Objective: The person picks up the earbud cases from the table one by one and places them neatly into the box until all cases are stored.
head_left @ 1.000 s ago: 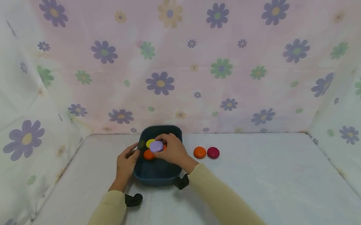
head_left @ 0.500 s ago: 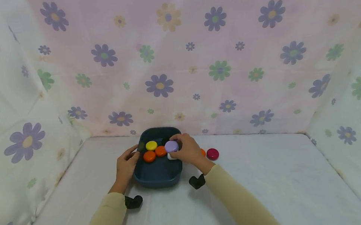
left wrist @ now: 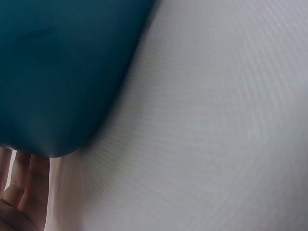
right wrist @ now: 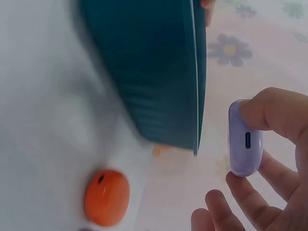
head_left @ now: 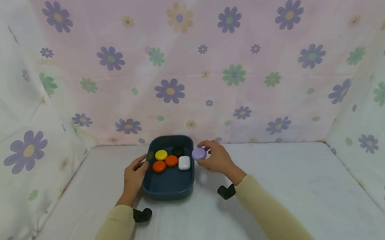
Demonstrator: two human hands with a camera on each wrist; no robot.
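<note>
My right hand [head_left: 220, 160] pinches a round, glossy purple case [head_left: 198, 154] between thumb and fingertips, just beyond the right rim of a dark blue tub [head_left: 170, 193]. In the right wrist view, the purple case [right wrist: 245, 139] stands edge-on, a small dark port in its side. My left hand [head_left: 133, 181] holds the tub's left side by the rim; its fingers [left wrist: 33, 187] show along the outside wall. Inside the tub lie a yellow piece [head_left: 161, 155], a black one [head_left: 178, 151], two orange ones [head_left: 159, 166] and a rounded-square white one [head_left: 184, 163].
Below the tub's rim, an orange case [right wrist: 108, 198] with a small port sits on the white tabletop [head_left: 192, 232], hidden behind my right hand in the head view. A flowered curtain [head_left: 205, 74] rises close behind the tub and along both sides.
My right hand has carried the purple case rightward, from over the tub to outside its right rim. It now covers the orange and red pieces on the table. My left hand stays put.
</note>
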